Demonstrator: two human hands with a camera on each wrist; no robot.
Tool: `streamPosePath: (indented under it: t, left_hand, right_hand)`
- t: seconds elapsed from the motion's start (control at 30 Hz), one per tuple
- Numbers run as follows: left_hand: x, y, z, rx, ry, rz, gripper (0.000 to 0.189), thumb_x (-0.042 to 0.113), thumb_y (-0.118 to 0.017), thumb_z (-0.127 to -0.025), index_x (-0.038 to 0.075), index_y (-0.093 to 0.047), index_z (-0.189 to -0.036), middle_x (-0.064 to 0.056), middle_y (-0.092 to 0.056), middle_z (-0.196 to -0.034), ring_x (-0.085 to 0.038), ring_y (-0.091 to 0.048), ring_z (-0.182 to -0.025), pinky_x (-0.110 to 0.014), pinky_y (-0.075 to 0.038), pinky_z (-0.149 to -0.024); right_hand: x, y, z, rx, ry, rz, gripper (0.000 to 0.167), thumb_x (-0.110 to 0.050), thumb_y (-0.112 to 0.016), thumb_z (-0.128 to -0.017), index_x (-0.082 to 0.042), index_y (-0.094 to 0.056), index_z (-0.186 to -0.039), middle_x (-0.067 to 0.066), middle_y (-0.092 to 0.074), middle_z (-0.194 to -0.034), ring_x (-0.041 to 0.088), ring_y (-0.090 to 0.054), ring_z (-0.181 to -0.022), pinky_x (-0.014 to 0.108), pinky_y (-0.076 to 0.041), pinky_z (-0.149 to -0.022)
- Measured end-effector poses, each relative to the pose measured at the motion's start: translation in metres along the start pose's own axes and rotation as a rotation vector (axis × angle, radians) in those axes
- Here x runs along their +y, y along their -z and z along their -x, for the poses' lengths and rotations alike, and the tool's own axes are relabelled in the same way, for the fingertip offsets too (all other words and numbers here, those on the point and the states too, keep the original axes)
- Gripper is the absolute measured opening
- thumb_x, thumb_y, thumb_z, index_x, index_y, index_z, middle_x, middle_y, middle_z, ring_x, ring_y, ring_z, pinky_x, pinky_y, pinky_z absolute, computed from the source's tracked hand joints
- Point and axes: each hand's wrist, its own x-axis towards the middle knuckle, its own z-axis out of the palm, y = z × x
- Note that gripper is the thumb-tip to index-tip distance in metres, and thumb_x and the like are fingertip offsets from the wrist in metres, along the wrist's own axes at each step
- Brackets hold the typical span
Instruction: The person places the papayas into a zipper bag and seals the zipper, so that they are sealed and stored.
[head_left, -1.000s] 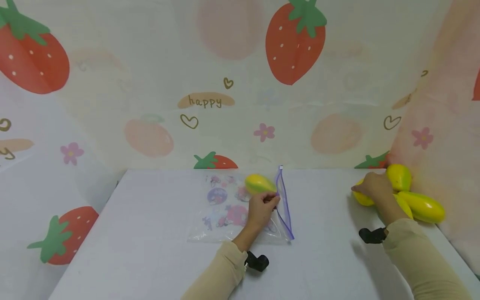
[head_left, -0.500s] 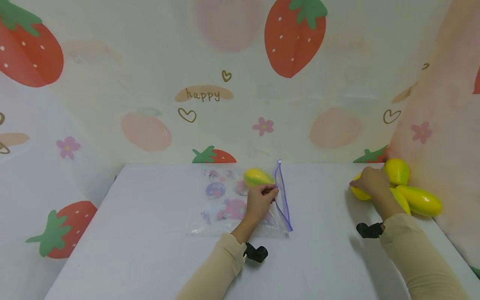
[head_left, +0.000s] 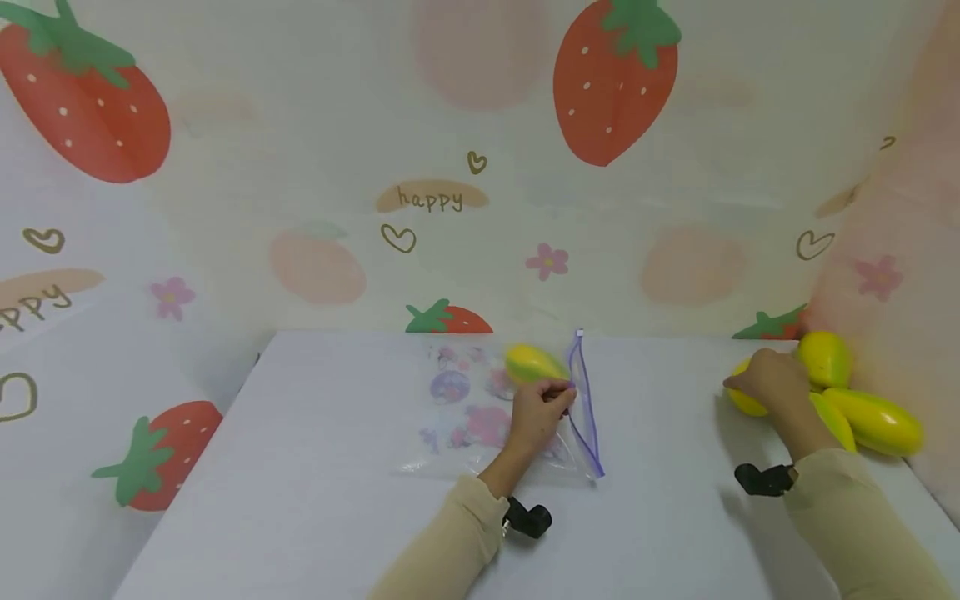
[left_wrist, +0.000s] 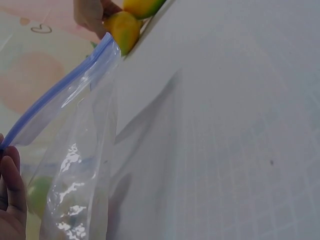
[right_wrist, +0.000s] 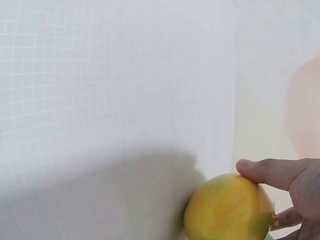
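A clear zip bag with pink and purple cartoon prints and a purple zip edge lies mid-table, its mouth facing right. My left hand pinches the bag near that edge; in the left wrist view the mouth stands raised and parted. One yellow-green papaya shows inside the bag, beyond the fingers. At the right, my right hand grips another papaya, thumb on one side and fingers on the other, partly hidden behind it. Close around that hand lie more papayas.
The papaya pile, including a rounded one at the back, sits at the table's right rear corner against a pink curtain. A strawberry-print backdrop rises behind the white table. Black wrist cameras jut out below both hands.
The head view has shifted slightly, so everything sits a little further right in it. Both hands keep their places at the bag and at the papaya.
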Motion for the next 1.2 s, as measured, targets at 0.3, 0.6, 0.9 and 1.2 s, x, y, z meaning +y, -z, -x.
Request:
streamPosePath:
  t: [0.3, 0.6, 0.9, 1.2]
  left_hand:
    - [0.001, -0.003, 0.000, 0.010, 0.008, -0.018, 0.018, 0.010, -0.068, -0.089, -0.004, -0.073, -0.100, -0.015, -0.071, -0.083, -0.001, -0.056, -0.062, -0.015, -0.051, -0.060]
    - [0.001, -0.002, 0.000, 0.012, 0.004, -0.019, 0.019, 0.011, -0.069, -0.089, -0.004, -0.073, -0.100, -0.016, -0.071, -0.083, -0.003, -0.057, -0.062, -0.016, -0.052, -0.060]
    - [0.000, -0.001, 0.001, 0.019, 0.002, -0.007, 0.018, 0.011, -0.070, -0.088, -0.004, -0.073, -0.099, -0.017, -0.071, -0.083, -0.004, -0.056, -0.063, -0.015, -0.051, -0.059]
    - [0.002, -0.001, 0.002, 0.014, 0.000, -0.010, 0.018, 0.010, -0.069, -0.089, -0.004, -0.072, -0.100, -0.017, -0.071, -0.084, -0.003, -0.056, -0.062, -0.014, -0.050, -0.059]
  right_hand:
    - [0.005, 0.002, 0.004, -0.015, -0.008, -0.050, 0.057, -0.034, -0.067, -0.084, 0.019, -0.052, -0.100, 0.020, -0.054, -0.077, 0.034, -0.048, -0.076, 0.037, -0.040, -0.067]
    - [0.006, -0.002, 0.005, 0.009, -0.015, -0.110, 0.062, -0.036, -0.065, -0.086, 0.021, -0.048, -0.106, 0.021, -0.053, -0.080, 0.035, -0.047, -0.077, 0.038, -0.040, -0.068]
    - [0.004, -0.002, 0.010, 0.022, -0.064, -0.227, 0.081, -0.042, -0.065, -0.087, 0.025, -0.038, -0.125, 0.034, -0.051, -0.105, 0.041, -0.045, -0.089, 0.044, -0.044, -0.076]
    - [0.003, -0.007, 0.014, 0.025, 0.004, -0.274, 0.090, -0.048, -0.062, -0.089, 0.022, -0.031, -0.135, 0.044, -0.039, -0.133, 0.050, -0.043, -0.108, 0.061, -0.040, -0.098]
